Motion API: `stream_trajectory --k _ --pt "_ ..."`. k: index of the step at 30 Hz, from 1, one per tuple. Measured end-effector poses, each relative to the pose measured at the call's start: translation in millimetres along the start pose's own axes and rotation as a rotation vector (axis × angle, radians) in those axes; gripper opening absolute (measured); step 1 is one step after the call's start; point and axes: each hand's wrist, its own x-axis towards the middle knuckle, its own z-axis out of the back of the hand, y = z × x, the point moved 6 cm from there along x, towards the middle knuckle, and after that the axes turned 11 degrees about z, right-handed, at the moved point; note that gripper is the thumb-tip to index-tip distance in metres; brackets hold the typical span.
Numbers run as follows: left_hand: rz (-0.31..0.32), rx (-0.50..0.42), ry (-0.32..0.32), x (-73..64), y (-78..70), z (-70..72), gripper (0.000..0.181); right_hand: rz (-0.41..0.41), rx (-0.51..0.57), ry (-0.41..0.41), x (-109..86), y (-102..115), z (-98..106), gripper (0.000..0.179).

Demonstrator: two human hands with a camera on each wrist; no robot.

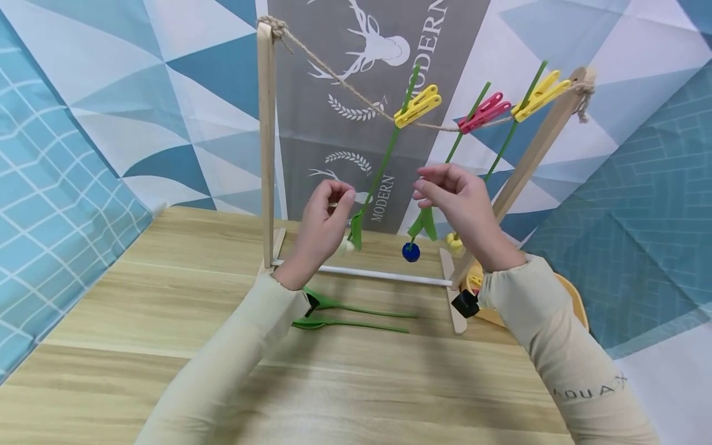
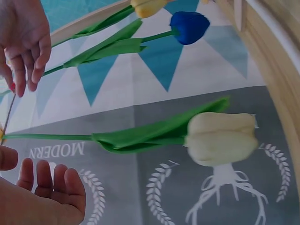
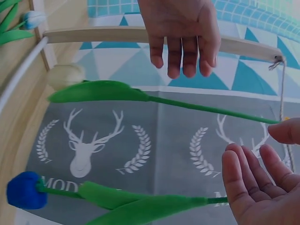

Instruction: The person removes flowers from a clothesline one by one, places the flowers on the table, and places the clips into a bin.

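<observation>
My left hand (image 1: 328,213) is raised left of the white tulip (image 2: 222,139), its fingers loosely bent with nothing in them. My right hand (image 1: 453,191) hovers between the white tulip's stem and the right post, also holding nothing. The white tulip hangs head down from a yellow clothespin (image 1: 417,106) on a twine line (image 1: 345,82). Beside it a red clothespin (image 1: 484,113) holds a blue tulip (image 2: 190,28). Farthest right, another yellow clothespin (image 1: 541,96) carries a yellow tulip (image 2: 149,6), largely covered by my right hand in the head view.
The twine is tied between a left wooden post (image 1: 267,148) and a right wooden post (image 1: 536,151), joined low down by a white rod (image 1: 384,275). Two green-stemmed flowers (image 1: 356,326) lie on the table (image 1: 139,309). A yellow-orange basket (image 1: 575,303) stands behind my right sleeve.
</observation>
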Motion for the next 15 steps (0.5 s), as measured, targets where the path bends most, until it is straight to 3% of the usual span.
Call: stream_trajectory --k 15 --pt "-0.04 -0.068 -0.009 19.7 -32.1 -15.6 0.02 0.126 0.138 -0.119 20.6 48 6 0.036"
